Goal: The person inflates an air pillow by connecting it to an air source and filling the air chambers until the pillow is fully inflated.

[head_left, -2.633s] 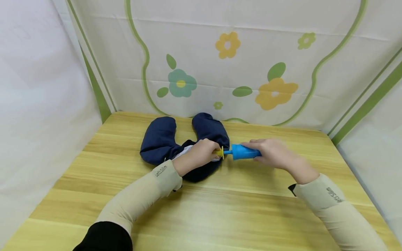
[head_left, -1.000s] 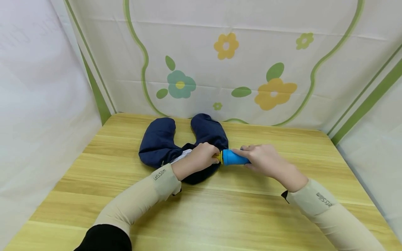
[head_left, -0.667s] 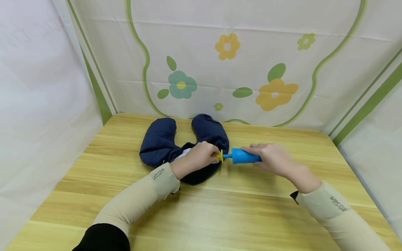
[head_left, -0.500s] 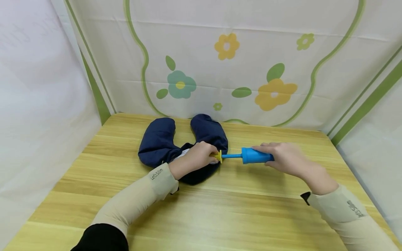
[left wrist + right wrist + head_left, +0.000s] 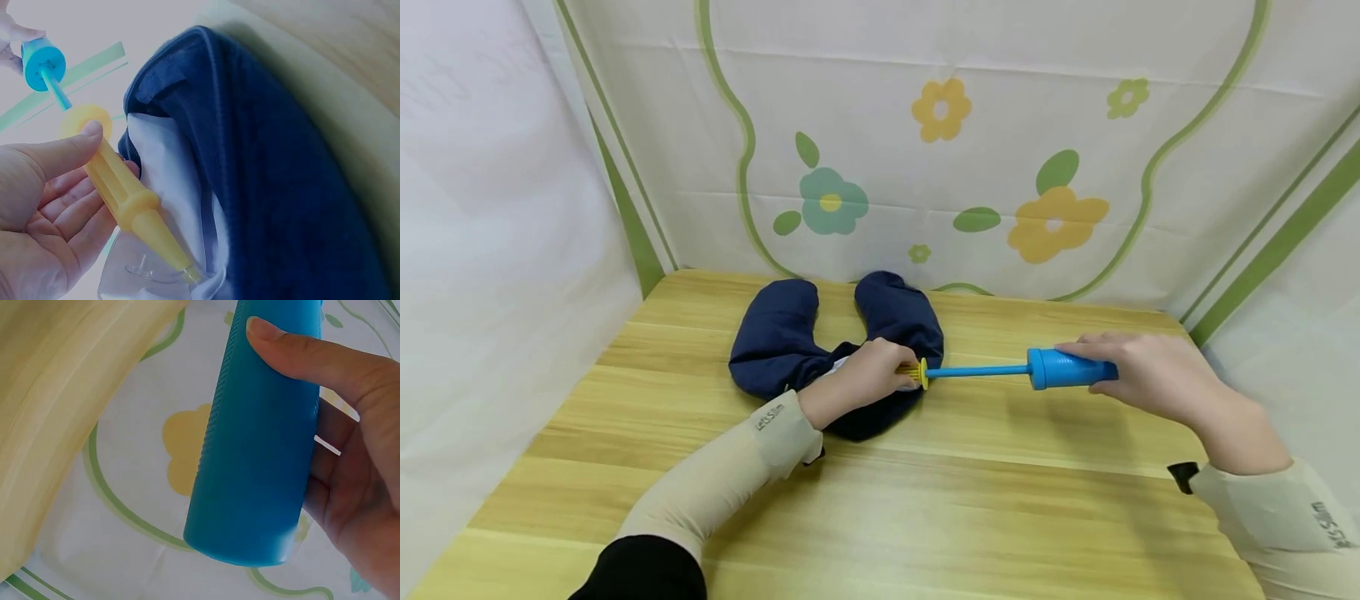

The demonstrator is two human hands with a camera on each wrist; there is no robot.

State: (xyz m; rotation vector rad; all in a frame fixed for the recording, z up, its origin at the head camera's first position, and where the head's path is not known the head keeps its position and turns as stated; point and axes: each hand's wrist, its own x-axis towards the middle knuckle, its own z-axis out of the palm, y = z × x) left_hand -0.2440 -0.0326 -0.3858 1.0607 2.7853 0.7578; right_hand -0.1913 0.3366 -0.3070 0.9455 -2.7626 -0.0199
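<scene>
A navy U-shaped neck pillow [image 5: 778, 333] lies on the table, with a whitish inner bladder [image 5: 165, 147] showing through its cover opening. My left hand [image 5: 872, 372] pinches the yellow nozzle end [image 5: 115, 181] of a hand pump between thumb and fingers. In the left wrist view the nozzle's tip sits at a clear valve [image 5: 153, 274] on the bladder. My right hand [image 5: 1157, 375] grips the pump's blue barrel [image 5: 1063, 368], held above the table. A long stretch of thin blue rod [image 5: 977, 372] shows between barrel and yellow flange. The right wrist view shows thumb and fingers around the barrel [image 5: 256, 437].
The wood-grain table [image 5: 880, 517] runs up to a white flowered curtain [image 5: 865, 100] at the back. White fabric sheets [image 5: 497, 250] hang at both sides. Beige sleeves [image 5: 730, 467] cover both forearms.
Over the last second my right hand has drawn the blue barrel to the right, from against the yellow flange, baring the rod. My left hand and the pillow have hardly moved.
</scene>
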